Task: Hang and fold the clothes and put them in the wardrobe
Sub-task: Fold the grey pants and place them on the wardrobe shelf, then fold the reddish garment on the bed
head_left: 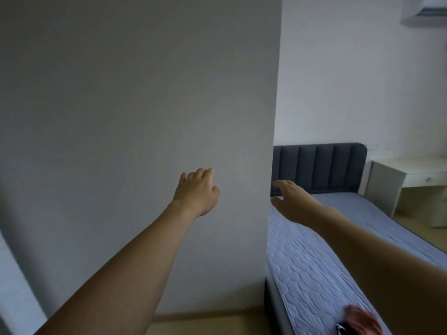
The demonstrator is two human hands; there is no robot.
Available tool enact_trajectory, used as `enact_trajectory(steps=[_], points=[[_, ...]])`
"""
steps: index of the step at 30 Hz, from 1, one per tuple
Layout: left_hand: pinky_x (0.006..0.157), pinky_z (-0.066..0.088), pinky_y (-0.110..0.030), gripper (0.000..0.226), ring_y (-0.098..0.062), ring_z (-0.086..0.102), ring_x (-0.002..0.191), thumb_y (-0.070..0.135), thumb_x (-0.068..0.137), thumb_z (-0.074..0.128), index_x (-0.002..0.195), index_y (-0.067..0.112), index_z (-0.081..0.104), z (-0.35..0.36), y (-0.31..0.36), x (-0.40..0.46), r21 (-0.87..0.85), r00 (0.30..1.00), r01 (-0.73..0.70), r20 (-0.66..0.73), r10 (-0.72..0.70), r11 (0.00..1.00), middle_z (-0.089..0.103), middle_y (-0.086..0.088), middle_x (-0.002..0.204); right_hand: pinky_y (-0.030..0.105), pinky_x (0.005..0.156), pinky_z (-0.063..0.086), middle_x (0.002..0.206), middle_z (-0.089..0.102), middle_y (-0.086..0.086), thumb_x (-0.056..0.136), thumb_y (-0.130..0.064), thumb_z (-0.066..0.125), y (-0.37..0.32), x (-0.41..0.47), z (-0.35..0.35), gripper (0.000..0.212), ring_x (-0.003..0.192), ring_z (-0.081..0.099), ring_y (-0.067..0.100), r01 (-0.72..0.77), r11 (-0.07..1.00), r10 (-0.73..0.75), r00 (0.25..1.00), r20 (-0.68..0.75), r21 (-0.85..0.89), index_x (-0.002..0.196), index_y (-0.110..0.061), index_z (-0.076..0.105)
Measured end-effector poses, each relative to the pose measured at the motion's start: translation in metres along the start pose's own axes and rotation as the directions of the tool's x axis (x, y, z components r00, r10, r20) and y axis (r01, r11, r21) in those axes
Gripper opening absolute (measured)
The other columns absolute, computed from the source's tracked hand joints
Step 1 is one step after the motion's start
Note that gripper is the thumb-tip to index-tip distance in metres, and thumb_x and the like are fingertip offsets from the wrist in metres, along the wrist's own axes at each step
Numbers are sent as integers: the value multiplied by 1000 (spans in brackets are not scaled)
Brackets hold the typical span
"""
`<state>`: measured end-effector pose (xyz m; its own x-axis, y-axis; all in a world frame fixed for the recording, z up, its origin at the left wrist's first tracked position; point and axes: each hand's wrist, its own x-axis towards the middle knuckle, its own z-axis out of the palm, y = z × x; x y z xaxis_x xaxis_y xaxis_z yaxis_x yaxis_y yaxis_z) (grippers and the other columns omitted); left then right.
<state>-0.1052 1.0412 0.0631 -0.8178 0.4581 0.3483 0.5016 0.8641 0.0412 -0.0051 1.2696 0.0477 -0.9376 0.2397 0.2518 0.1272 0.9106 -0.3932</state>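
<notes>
A tall pale grey wardrobe door (135, 112) fills the left and middle of the view. My left hand (197, 191) reaches forward and rests flat against this door, fingers straight. My right hand (294, 204) stretches out at the door's right edge, and its fingertips are hidden behind that edge. Neither hand holds any clothing. A pinkish garment (361, 321) lies on the near end of the bed at the bottom right, partly covered by my right forearm. A small dark object (342, 329) lies beside it.
A bed with a blue quilted mattress (314, 267) and dark padded headboard (321, 165) stands right of the wardrobe. A white desk (408, 177) stands beyond it against the white wall. An air conditioner (425, 10) hangs top right. Wooden floor (205, 327) shows below.
</notes>
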Motion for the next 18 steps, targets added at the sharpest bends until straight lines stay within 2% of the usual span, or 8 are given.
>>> enact_trajectory(steps=[6, 9, 13, 18], points=[[116, 20, -45, 55, -31, 34, 138, 36, 101, 29, 151, 12, 26, 65, 132, 19, -75, 991, 41, 134, -30, 996, 32, -12, 155, 37, 110, 35, 153, 35, 6, 97, -29, 55, 151, -37, -15, 57, 137, 39, 25, -148, 989, 148, 989, 31, 14, 148, -17, 31], [118, 18, -48, 56, -31, 32, 140, 37, 102, 29, 152, 14, 22, 89, 202, 22, -31, 989, -4, 149, 9, 1000, 28, -10, 157, 38, 109, 36, 152, 36, 7, 97, -28, 55, 231, -52, -37, 57, 135, 41, 26, -214, 977, 214, 976, 32, 1, 147, -16, 32], [118, 16, -47, 55, -30, 31, 141, 36, 102, 30, 152, 16, 23, 107, 297, 23, -30, 993, 1, 118, 3, 1000, 27, -8, 158, 39, 109, 35, 152, 36, 7, 97, -29, 54, 327, -67, -64, 56, 134, 41, 26, -214, 977, 213, 976, 42, 15, 147, -17, 33], [117, 20, -47, 55, -28, 32, 140, 35, 101, 32, 152, 16, 24, 136, 393, 23, -37, 983, -11, 181, 17, 999, 26, -6, 158, 38, 109, 34, 153, 35, 6, 96, -30, 53, 412, -79, -78, 56, 137, 38, 25, -238, 971, 231, 961, 153, 33, 147, -18, 33]])
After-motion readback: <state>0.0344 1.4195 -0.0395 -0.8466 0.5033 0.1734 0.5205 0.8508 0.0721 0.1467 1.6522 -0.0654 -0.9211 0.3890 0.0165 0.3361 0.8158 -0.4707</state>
